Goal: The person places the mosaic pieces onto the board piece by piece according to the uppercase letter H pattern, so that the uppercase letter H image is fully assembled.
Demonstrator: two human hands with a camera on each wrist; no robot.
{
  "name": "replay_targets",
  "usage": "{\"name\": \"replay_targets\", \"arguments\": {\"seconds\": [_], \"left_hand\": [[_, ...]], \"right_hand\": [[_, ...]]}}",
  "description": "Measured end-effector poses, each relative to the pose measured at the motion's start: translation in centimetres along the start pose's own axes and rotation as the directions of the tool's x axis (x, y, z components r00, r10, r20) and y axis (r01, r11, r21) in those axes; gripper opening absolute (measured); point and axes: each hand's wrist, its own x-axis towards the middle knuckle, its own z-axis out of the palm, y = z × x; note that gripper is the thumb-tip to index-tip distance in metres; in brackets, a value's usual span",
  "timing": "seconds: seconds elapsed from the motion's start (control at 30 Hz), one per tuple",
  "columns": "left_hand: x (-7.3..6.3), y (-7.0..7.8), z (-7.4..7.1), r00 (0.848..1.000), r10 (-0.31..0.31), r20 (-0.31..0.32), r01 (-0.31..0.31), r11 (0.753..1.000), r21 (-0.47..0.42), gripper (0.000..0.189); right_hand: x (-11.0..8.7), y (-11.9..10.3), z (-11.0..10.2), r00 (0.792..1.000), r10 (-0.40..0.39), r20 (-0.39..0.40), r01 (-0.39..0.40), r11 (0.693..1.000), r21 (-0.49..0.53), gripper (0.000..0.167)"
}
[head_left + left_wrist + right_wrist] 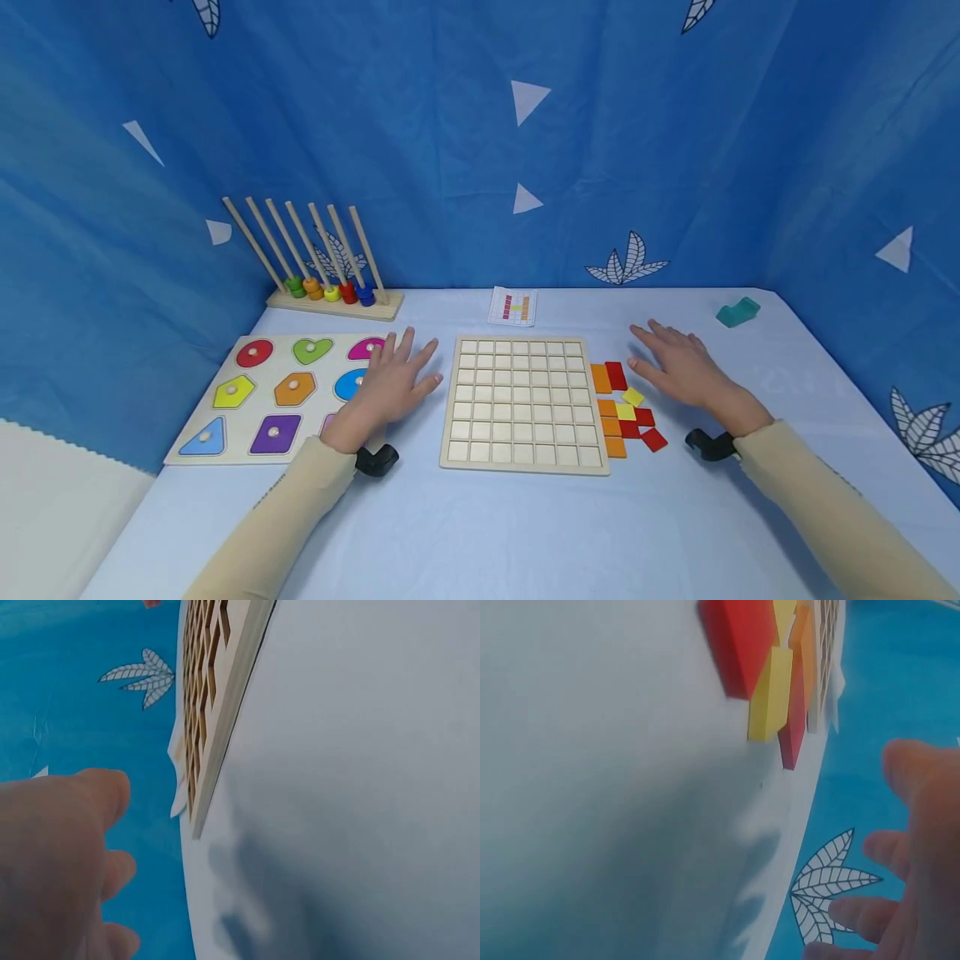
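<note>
My left hand [390, 385] hovers with fingers spread over the right side of a shape puzzle board [262, 396], hiding some of its pieces. My right hand [681, 367] is held up right of a loose group of square tiles, its fingers extended and nothing in them. Those tiles are orange [610, 426], red [654, 439] and yellow [633, 397]. Between the hands lies a pale wooden grid board [525, 406], its cells bare. In the right wrist view a yellow tile [771, 694] leans close to red ones; the fingers [866, 919] are apart from them.
At the back left stands a wooden peg rack [337, 306] with coloured rings low on its upright rods. A small pattern card [513, 307] lies behind the grid board. Toward the back right is a teal block [738, 312]. Blue curtains [480, 150] enclose the white table.
</note>
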Motion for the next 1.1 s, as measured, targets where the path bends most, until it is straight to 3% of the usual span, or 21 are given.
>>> {"name": "replay_targets", "arguments": {"seconds": [0.23,0.63,1.1], "left_hand": [[-0.4,1.0,0.9,1.000,0.010,0.024,-0.010,1.000,-0.001,0.069],[-0.9,2.4,2.1,0.997,0.065,0.046,-0.060,0.993,-0.101,0.065],[-1.3,2.4,3.1,0.999,0.026,0.043,-0.020,0.990,-0.140,0.060]], "right_hand": [[0.3,-0.4,0.3,0.999,-0.020,0.028,0.020,1.000,0.023,0.071],[1.1,-1.0,1.2,0.998,-0.047,0.034,0.044,0.996,0.083,0.061],[1.9,-1.2,1.4,0.996,-0.054,0.066,0.044,0.989,0.143,0.043]]}}
